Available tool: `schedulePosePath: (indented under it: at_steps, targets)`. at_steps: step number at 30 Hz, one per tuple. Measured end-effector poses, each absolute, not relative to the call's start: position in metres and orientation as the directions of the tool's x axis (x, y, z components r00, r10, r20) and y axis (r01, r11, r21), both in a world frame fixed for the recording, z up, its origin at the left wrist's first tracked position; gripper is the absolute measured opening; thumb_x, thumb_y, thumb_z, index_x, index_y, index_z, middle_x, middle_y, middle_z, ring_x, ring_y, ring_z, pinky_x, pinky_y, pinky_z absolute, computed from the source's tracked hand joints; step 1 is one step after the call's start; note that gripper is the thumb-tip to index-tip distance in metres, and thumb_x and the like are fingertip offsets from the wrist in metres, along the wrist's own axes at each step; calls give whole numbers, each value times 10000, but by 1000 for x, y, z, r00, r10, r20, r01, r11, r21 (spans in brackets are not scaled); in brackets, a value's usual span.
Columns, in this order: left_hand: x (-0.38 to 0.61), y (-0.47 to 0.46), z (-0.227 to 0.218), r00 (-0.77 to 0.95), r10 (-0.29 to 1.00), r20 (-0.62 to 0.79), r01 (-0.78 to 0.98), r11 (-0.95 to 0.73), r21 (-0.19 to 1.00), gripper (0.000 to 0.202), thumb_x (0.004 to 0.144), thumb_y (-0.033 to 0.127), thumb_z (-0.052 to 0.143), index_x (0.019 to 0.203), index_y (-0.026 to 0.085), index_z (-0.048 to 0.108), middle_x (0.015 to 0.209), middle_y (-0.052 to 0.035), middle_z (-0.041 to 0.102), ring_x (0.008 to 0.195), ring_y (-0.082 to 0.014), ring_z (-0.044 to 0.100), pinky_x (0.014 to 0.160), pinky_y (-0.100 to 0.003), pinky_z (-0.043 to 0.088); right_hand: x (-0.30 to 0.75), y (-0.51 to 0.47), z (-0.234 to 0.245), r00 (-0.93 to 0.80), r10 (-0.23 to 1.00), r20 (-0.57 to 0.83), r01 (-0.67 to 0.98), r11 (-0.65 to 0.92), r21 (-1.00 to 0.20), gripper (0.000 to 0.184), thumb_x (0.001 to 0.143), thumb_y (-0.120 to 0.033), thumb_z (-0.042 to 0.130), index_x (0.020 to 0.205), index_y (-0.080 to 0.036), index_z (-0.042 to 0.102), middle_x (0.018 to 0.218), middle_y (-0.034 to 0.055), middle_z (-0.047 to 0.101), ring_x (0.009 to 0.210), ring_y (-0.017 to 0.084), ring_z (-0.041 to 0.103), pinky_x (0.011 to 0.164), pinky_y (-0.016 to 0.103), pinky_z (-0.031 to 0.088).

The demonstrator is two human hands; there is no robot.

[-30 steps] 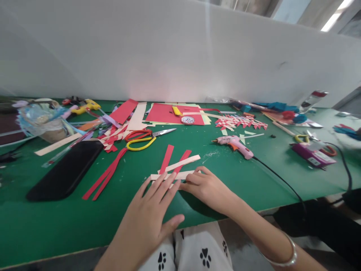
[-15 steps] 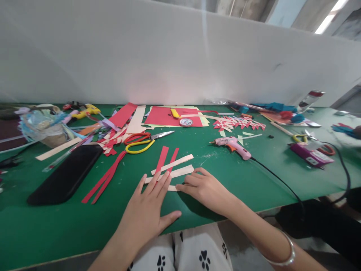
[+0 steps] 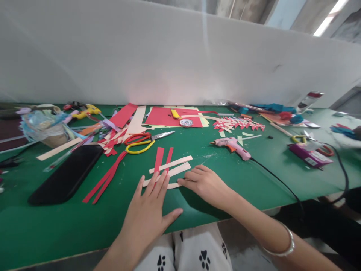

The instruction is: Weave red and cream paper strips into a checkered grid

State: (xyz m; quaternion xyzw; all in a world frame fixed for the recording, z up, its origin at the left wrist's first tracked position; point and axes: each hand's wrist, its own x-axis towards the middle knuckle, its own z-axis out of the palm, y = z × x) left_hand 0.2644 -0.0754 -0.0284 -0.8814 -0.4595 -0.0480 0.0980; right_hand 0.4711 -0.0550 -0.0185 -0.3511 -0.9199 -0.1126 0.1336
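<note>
My left hand lies flat with its fingers stretched over a small lattice of paper strips. Two red paper strips point away from me, and an upper cream paper strip and a middle cream paper strip cross them. My right hand pinches the right end of the nearest cream paper strip. That strip's left part is hidden under my left fingers, so I cannot tell how it crosses the red ones.
Scissors and a black phone-like slab lie left. A pink glue gun with a trailing cord rests right. Red card sheets and a woven red-and-white strip lie behind. A purple box sits far right.
The red strips have swung slightly left and stand more upright. The cream strips have shifted a little left, and my right hand has moved slightly away from me, still pinching.
</note>
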Motion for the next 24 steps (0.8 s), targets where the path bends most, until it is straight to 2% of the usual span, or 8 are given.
schedulePosePath:
  at_steps: [11,17,19,21,23,24]
  targets:
    - [266,-76,-28,506,852,137,862,-496,-102,749,846,623,205,1339,90,391,1390,-124,384,1253,-312,378,1027,-558,201,474,-41,-21,-759,570,314,633,760,151,198,900,-211,462,1018,-182,619,781,12,609,742,129,541,753,279,362]
    - [263,-76,-29,522,826,214,851,-521,-67,690,850,599,260,1338,130,390,1372,-122,424,1238,-307,392,1017,-555,222,475,-38,-23,-750,576,326,642,752,148,202,906,-216,443,1000,-197,621,789,17,605,757,135,539,769,285,370]
    - [253,-73,-26,530,809,255,841,-540,-35,629,861,565,292,1349,175,363,1364,-101,437,1219,-292,408,1005,-530,263,475,-38,-20,-741,584,330,652,743,150,206,906,-203,432,975,-194,626,809,24,605,777,139,541,847,314,359]
    - [239,-70,-21,461,834,305,870,-491,28,571,869,516,331,1329,181,377,1308,-112,478,1156,-279,458,942,-462,364,475,-38,-15,-724,610,323,670,733,117,195,888,-211,449,985,-192,617,893,46,610,853,160,544,959,383,293]
    - [226,-68,-17,354,870,344,906,-410,105,510,874,483,334,1242,153,460,1147,-132,552,1045,-276,521,847,-411,435,475,-38,-8,-698,647,307,687,726,31,224,856,-266,491,1046,-193,585,1003,74,599,957,197,530,1013,459,214]
    - [221,-67,-15,332,890,313,906,-394,157,462,877,463,337,1184,157,498,1067,-116,573,978,-256,554,792,-373,461,474,-37,-5,-683,665,302,692,722,-23,263,844,-298,504,1075,-189,564,1039,86,591,992,210,521,1013,474,210]
